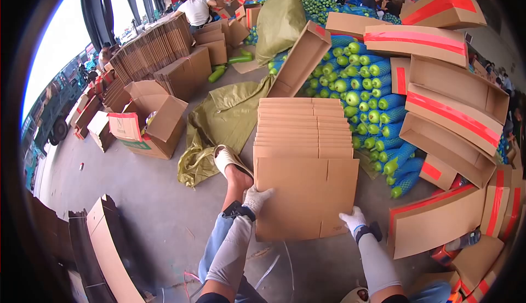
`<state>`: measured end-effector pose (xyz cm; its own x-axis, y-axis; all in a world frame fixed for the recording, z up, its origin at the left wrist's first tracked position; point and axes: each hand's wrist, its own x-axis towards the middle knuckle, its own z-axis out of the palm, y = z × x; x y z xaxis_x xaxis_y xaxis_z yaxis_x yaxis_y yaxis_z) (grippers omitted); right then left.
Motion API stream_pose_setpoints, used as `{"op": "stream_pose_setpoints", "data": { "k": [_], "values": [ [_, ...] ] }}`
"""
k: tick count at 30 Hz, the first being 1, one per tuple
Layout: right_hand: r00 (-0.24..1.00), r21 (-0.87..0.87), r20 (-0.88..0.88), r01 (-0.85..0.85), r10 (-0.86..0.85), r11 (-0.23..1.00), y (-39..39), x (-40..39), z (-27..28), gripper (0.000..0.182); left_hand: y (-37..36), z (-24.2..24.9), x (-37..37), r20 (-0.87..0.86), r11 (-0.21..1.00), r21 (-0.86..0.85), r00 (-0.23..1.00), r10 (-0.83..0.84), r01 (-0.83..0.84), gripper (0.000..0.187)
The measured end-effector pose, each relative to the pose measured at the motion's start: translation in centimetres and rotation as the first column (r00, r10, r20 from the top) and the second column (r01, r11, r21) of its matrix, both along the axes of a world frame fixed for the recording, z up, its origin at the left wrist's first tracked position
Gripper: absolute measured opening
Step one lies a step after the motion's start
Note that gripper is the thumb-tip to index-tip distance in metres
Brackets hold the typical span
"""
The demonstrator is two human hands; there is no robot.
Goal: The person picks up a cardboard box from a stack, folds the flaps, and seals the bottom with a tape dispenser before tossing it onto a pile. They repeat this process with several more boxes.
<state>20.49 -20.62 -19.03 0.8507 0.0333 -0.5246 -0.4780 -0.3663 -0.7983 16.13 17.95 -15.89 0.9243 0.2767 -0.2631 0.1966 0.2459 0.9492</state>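
A row of flattened cardboard boxes (pixel 307 196) leans in overlapping layers in front of me, the nearest sheet showing its full plain brown face. My left hand (pixel 257 200), in a white glove, grips the left edge of that front sheet with the thumb across its face. Low on the right edge, my gloved right hand (pixel 354 219) holds the same sheet, its fingers partly hidden. My left foot in a light slipper (pixel 223 157) stands just left of the stack.
Behind the stack lie green gourds in blue net sleeves (pixel 361 94). Open cartons with red tape (pixel 455 111) pile up on the right. An olive woven sack (pixel 227 111) spreads on the floor, near an open carton (pixel 150 119). People work farther back.
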Motion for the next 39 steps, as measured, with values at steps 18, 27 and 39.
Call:
{"op": "stream_pose_setpoints", "data": {
  "k": [18,27,39],
  "values": [
    [0.931,-0.054,0.345,0.142,-0.115,0.988,-7.9,-14.7,16.1,0.075,-27.4,11.9,-27.8,0.349,0.394,0.909,0.27,-0.897,0.134,0.062],
    [0.871,-0.107,0.49,0.101,-0.036,0.989,-12.1,-16.2,16.5,0.05,-29.8,10.9,-25.2,0.512,0.487,0.847,0.086,-0.855,-0.212,0.036],
    [0.888,-0.723,0.221,-0.129,0.404,0.679,-16.8,-22.4,19.8,0.028,-18.7,16.4,-15.1,0.098,0.055,0.926,0.097,-0.99,-0.374,0.028]
  ]
}}
